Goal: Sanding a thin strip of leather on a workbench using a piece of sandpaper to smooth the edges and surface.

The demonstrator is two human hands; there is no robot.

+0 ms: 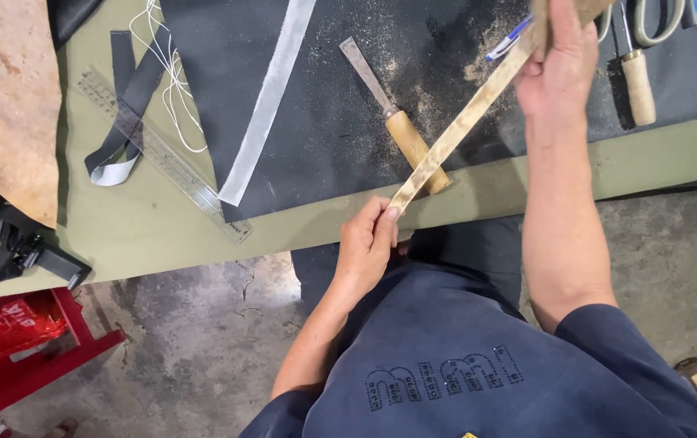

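Note:
A long tan strip point(460, 123) stretches diagonally over the table edge. My left hand point(369, 243) pinches its lower end near the front of the olive table point(162, 227). My right hand point(559, 61) grips the strip's upper end at the top of the view, together with a brownish pad or block that is partly cut off. Under the strip lies a chisel with a wooden handle point(413, 146) and a flat metal blade, on a black mat point(340, 105) dusted with sawdust.
A clear ruler point(162, 154), a grey ribbon strip point(267, 101), a dark strap loop point(117, 122), white cord and a tan leather piece point(8, 97) lie at left. An awl point(636, 81), scissors and a pen sit at top right. A red stool point(32, 349) stands below left.

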